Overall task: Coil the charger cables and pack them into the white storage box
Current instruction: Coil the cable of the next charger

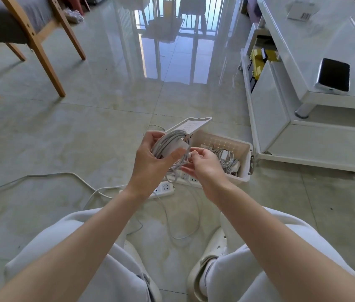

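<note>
Glossy pale stone-look floor tiles [107, 94] fill the room and mirror a bright window at the far side. Along the right stands a low white gloss television cabinet [303, 51], and at the upper left is a light wooden chair with a grey seat [35, 38]. At the bottom edge are the person's knees in white trousers [111, 269] and cream clog shoes [196, 273].

On the floor ahead, just left of the cabinet, sits the white rectangular plastic storage box [247, 162], its perforated white lid [190, 125] propped up at the far left end. Bundled white chargers and leads [226, 160] already lie inside it. A white multi-socket power strip [165, 188] lies on the tiles against the box's near side, partly hidden by the arms, and a thin white cord [41, 176] trails from it across the floor to the left.

Both hands are raised above the box's near left corner. The left hand [150, 162] grips a coiled grey-white charger cable [168, 140], fingers curled through the loops and thumb pressed on the front, beside a white adapter block [182, 146]. The right hand [205, 164] pinches the loose end of that cable between thumb and fingertips, just beside the coil. The coil is held in the air, not inside the box.

A black smartphone [333, 75] rests on the cabinet top near its front edge.
</note>
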